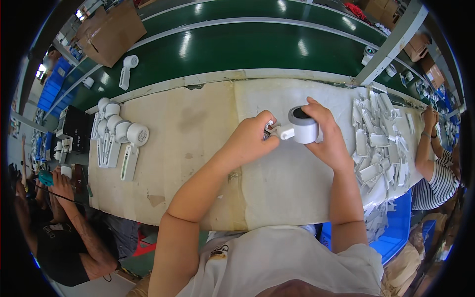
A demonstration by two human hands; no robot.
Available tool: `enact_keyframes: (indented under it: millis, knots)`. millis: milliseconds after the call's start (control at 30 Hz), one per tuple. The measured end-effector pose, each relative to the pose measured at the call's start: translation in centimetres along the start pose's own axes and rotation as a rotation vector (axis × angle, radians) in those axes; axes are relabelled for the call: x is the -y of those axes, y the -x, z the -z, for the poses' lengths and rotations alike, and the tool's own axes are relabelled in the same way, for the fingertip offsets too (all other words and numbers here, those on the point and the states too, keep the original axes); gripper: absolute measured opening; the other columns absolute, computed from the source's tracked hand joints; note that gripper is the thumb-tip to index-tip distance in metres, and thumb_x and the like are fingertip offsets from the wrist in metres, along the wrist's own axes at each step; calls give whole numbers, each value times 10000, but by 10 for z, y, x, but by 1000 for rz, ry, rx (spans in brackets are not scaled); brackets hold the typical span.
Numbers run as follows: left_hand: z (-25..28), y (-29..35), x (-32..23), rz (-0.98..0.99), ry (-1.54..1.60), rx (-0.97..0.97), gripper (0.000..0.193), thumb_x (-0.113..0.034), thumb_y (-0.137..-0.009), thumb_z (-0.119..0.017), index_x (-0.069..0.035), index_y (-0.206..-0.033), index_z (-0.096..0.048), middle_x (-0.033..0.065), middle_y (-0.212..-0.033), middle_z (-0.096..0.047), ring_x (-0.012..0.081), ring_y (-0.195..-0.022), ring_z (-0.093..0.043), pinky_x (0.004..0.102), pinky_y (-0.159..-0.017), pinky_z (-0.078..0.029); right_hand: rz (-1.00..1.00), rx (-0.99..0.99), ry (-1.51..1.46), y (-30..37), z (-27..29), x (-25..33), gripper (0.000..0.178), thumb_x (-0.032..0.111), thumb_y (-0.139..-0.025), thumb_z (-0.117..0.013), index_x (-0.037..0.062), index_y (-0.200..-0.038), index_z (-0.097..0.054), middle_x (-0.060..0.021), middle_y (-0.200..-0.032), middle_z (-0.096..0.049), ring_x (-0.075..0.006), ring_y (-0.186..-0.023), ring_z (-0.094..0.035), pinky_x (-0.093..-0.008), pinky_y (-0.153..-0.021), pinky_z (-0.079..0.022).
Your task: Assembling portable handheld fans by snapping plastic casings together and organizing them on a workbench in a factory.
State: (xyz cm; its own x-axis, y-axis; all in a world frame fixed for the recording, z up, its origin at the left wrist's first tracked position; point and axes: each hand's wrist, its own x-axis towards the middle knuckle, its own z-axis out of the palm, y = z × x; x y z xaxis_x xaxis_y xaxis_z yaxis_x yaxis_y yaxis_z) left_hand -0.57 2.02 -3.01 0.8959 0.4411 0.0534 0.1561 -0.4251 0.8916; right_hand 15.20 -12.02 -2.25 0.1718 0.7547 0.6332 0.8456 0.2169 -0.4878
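Note:
Over the middle of the worktable, my right hand [330,137] grips the round head of a white handheld fan [306,133], which has a grey rim and a dark round centre. The thumb and fingers wrap its sides. From the head a short white neck points left toward my left hand [250,140]. That hand is closed, its thumb and forefinger pinching the end of the neck, where a small dark and metallic bit shows. My palm hides most of what lies inside the left grip.
Several similar fans [129,153] lie grouped on the table's left. White plastic shells [373,148] are heaped on the right, above a blue bin [398,227]. Beyond runs a green conveyor [237,49] with a cardboard box [111,32]. Co-workers sit on both sides.

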Motion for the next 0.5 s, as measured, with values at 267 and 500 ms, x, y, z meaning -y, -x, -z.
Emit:
enact_keyframes:
  millis: [267,500]
  knots:
    - [-9,4,-7,-76,-275,91,262,-134,-730,-570,7,-934,-486,189,-764,-603,339,-705,-596,398,-636,-469,-145,267,-356,-4,20,5,565,124,-667,-756,68,-1192,-553,-111,-1228,-482,-265,-1143,-467,-367,-943,-391]
    - [-11,5,-10,-45,-95,157,240,-146,-800,-555,26,-961,-507,189,-817,-619,291,-708,-611,366,-634,-473,-127,240,-341,-7,18,5,549,111,-719,-708,95,-1237,-526,-116,-1273,-461,-274,-1137,-470,-350,-942,-395]
